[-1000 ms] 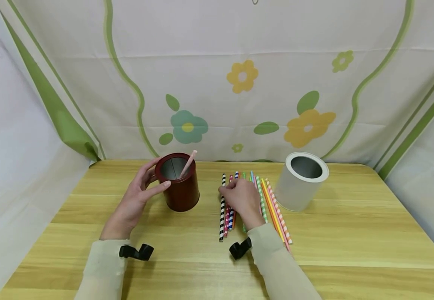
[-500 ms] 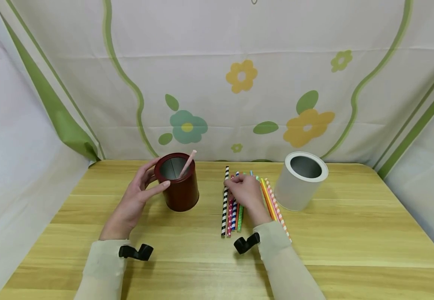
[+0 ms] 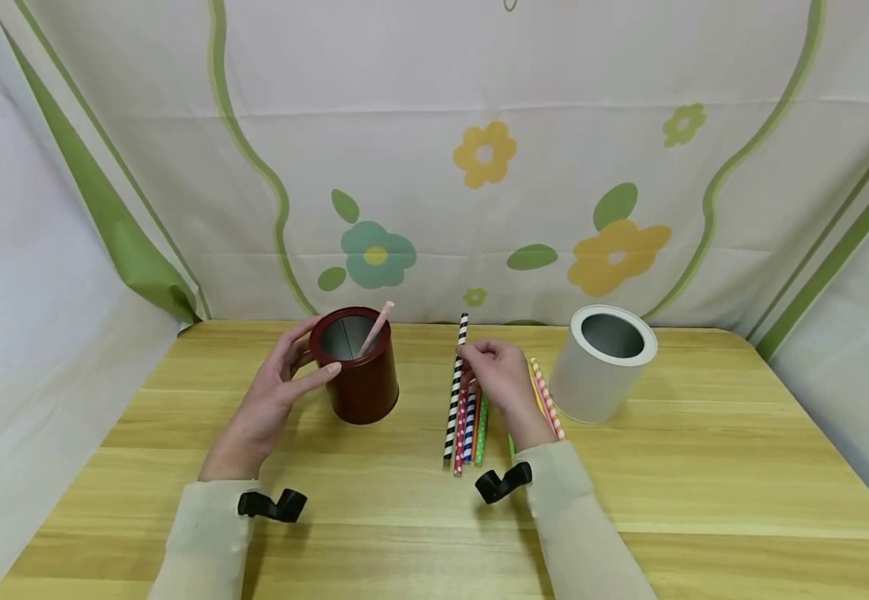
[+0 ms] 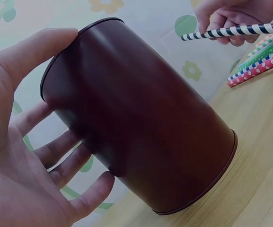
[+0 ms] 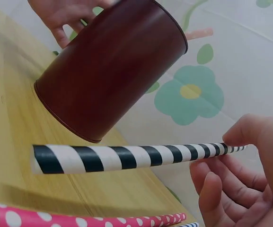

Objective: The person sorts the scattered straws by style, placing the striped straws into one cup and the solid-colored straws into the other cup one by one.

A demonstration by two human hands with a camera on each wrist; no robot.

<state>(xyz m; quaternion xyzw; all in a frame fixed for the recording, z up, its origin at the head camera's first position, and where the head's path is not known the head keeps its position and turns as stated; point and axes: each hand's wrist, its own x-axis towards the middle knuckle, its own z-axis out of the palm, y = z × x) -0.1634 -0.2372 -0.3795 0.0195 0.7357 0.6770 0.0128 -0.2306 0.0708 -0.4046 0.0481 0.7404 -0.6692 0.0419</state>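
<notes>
Left hand: curled round the red can, up near the rim!
Right hand: and pinching the black-striped straw, right of the red can!
Pink straw: leaning inside the red can.
White can: standing farther right of the red can.

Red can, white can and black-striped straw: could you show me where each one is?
Red can (image 3: 367, 388): head view, on its outer wall, below the rim.
White can (image 3: 591, 385): head view, on its outer wall, below the rim.
Black-striped straw (image 5: 138, 157): right wrist view, around the middle of its length.
</notes>
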